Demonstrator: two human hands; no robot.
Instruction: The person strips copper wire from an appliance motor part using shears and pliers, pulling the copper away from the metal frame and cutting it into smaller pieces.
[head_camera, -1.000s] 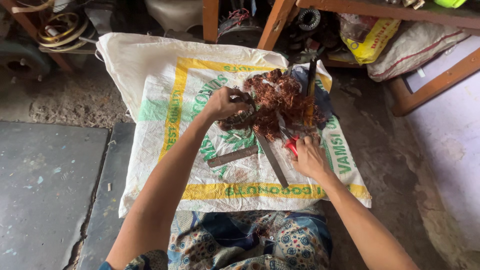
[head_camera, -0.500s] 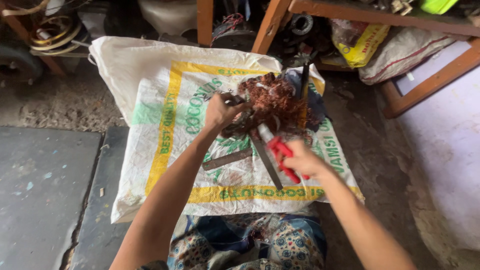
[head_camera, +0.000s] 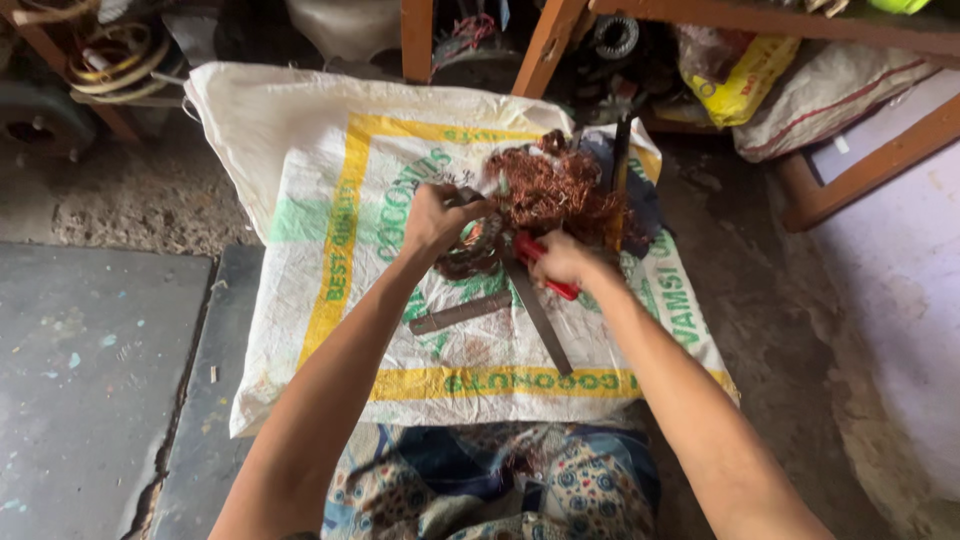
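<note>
**Both hands at the copper tangle on the sack**

The copper wire (head_camera: 555, 190) is a loose, frizzy heap of reddish-brown strands, curled and matted, with a few pale scraps caught in it. It lies on the far right part of a white woven sack (head_camera: 300, 170) with yellow borders and green print, spread flat on the floor. At the near left edge of the heap sits a dark round winding core (head_camera: 470, 250), with strands running from it into the tangle.

The left hand (head_camera: 432, 218) is clenched on the top of the core, fingers curled around a dark metal part there. The right hand (head_camera: 562, 260) is closed around the red handles of a cutter (head_camera: 545, 270), whose head points towards the core and is mostly hidden between the hands.

Two flat metal bars lie on the sack just below the hands: a long bar (head_camera: 540, 318) slanting towards the near edge, and a short bar (head_camera: 458, 313) lying crosswise, left of it. A dark rod (head_camera: 621, 150) stands against the far side of the heap. Patterned cloth (head_camera: 500, 480) covers the person's lap at the bottom.
</note>
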